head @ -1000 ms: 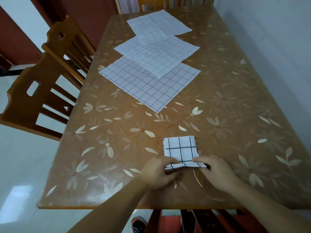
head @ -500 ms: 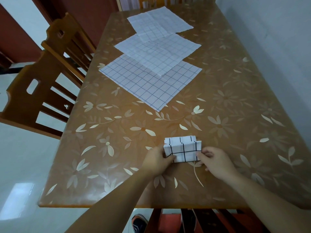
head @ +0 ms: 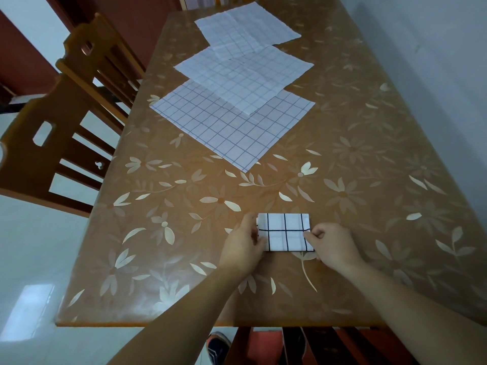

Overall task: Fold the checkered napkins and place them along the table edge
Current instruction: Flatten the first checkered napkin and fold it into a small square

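A small folded white napkin with dark check lines (head: pixel 286 233) lies flat near the front of the brown flowered table (head: pixel 369 180). My left hand (head: pixel 243 246) holds its left edge, fingers over the cloth. My right hand (head: pixel 332 246) pinches its right edge between thumb and curled fingers. Three unfolded checkered napkins lie overlapping farther back: the nearest (head: pixel 224 130), the middle one (head: pixel 245 75) and the far one (head: pixel 247 30).
Two wooden chairs (head: pixel 52 143) stand along the table's left side. A grey wall runs close along the right. The table's front edge (head: pixel 210 324) is just below my forearms, with a shoe (head: pixel 217 349) on the floor beneath.
The near flap of the napkin was lifted, folded away from me and laid down. The napkin is now a flat, shorter rectangle, and both hands have moved up to its sides.
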